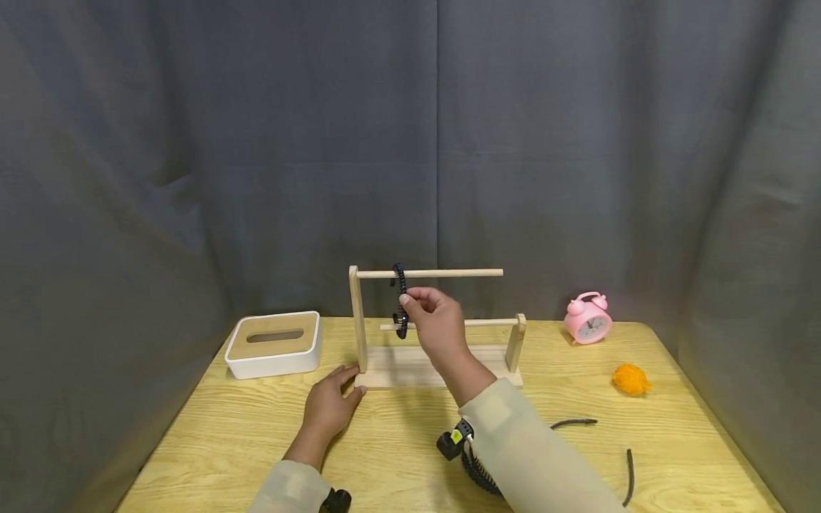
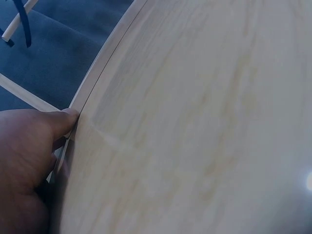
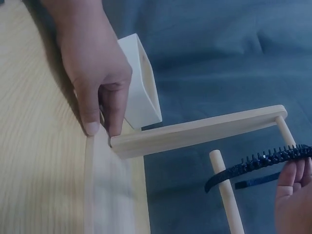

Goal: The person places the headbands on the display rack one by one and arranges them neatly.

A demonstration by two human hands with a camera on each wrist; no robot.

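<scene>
A pale wooden rack [image 1: 410,367] with two horizontal rods stands on the table. A black toothed headband [image 1: 401,285] hangs over its upper rod [image 1: 462,273], near the left post. My right hand [image 1: 439,324] pinches the headband's side between thumb and fingers. In the right wrist view, the headband's lower end crosses in front of the lower rod [image 3: 228,195]; whether they touch I cannot tell. My left hand [image 1: 327,407] grips the left end of the rack's base, thumb at the front corner, as the right wrist view also shows.
At the left is a white tissue box [image 1: 274,345] with a wooden lid. A pink alarm clock [image 1: 588,319] and an orange yarn ball [image 1: 631,379] are to the right. Another black toothed band [image 1: 477,474] and dark band ends [image 1: 630,477] lie partly under my right forearm.
</scene>
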